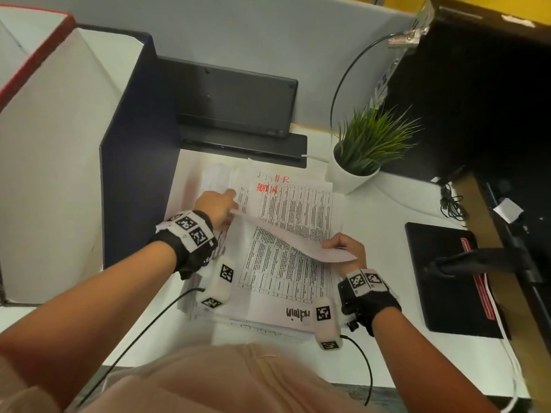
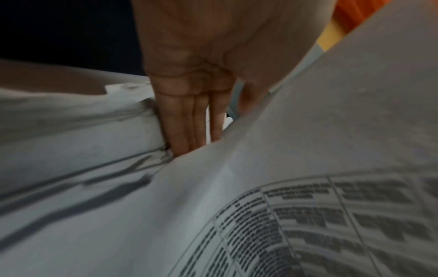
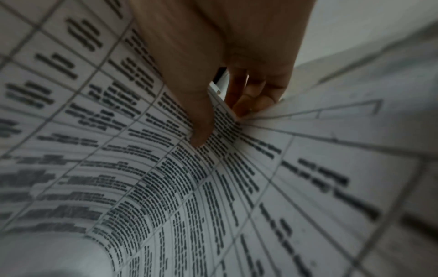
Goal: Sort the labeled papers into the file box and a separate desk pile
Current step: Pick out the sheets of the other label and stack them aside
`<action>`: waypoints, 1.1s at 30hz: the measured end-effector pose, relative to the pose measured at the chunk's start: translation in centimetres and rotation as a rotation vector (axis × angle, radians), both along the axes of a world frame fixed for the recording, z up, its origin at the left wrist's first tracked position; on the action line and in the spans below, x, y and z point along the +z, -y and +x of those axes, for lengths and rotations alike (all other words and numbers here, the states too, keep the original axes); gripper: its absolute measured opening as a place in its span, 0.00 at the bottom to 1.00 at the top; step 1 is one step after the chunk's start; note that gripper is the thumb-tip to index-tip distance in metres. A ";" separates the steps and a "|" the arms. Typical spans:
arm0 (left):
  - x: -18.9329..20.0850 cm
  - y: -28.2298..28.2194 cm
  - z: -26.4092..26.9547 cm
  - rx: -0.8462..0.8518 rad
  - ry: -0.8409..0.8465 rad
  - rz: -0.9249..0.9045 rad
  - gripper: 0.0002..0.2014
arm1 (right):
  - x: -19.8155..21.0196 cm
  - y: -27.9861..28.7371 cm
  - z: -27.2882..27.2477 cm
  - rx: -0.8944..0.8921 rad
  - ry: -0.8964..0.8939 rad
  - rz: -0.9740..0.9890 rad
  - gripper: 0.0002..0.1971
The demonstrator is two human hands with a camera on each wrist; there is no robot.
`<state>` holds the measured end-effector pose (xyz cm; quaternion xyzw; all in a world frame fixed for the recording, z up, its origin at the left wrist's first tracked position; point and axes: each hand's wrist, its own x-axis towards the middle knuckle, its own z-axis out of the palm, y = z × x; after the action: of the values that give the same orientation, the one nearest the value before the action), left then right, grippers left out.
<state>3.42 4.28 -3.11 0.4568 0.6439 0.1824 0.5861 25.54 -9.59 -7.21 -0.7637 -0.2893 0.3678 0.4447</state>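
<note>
left hand (image 1: 217, 206): on the left edge of the top sheet (image 1: 293, 210); in the left wrist view fingers (image 2: 182, 120) run straight down into the gap between lifted sheet and stack. Thumb hidden, so can't tell if it pinches or just presses.
right hand (image 1: 347, 248): pinches the sheet's near right corner, thumb (image 3: 201, 120) on the printed side, fingers behind it.
top sheet: printed table, red "ADMIN" at its far edge; near edge raised and curled off the stack, far part lying on it.
stack (image 1: 277, 275): loose papers mid-desk (image 1: 396, 263); next sheet down is a printed table with black "admin" handwritten at its near end. A sheet marked red "HR" pokes out at the far end.
file box (image 1: 74, 150): white with dark blue side, standing left of the stack, just beside it.
plant (image 1: 362, 150): white pot, far right of the stack.
black pad (image 1: 447, 278): right side of desk, apart from the papers.
</note>
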 end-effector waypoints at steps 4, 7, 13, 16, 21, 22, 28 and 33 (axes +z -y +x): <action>-0.2 -0.5 0.8 -0.197 -0.239 -0.014 0.12 | -0.2 0.1 -0.2 -0.024 -0.061 0.014 0.19; -0.3 -0.5 1.4 -0.325 -0.356 0.012 0.23 | -0.4 0.1 -0.2 0.003 -0.045 -0.003 0.19; -1.3 0.4 2.3 -0.316 -0.317 0.165 0.14 | -0.8 -0.1 -0.3 0.036 0.040 -0.051 0.19; -1.6 0.7 1.7 -0.255 -0.250 0.216 0.08 | -0.6 -0.1 0.1 0.050 0.126 -0.004 0.19; -1.0 1.0 0.4 -0.244 -0.222 0.373 0.09 | 0.6 -0.6 0.6 -0.012 0.082 0.035 0.20; -0.9 1.1 0.1 -0.250 -0.210 0.398 0.09 | 0.8 -0.7 0.6 -0.022 0.014 0.063 0.27; -0.3 1.0 -0.6 -0.385 -0.120 0.399 0.18 | 1.1 -0.9 1.1 0.053 -0.019 -0.039 0.16; -0.4 -0.1 -0.7 -0.252 -0.348 0.352 0.11 | -0.3 -0.2 1.1 -0.045 -0.269 0.074 0.25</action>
<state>2.69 4.33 -3.54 0.6525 0.6313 0.1358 0.3965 26.65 -9.41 -7.47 -0.6968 -0.2231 0.4460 0.5155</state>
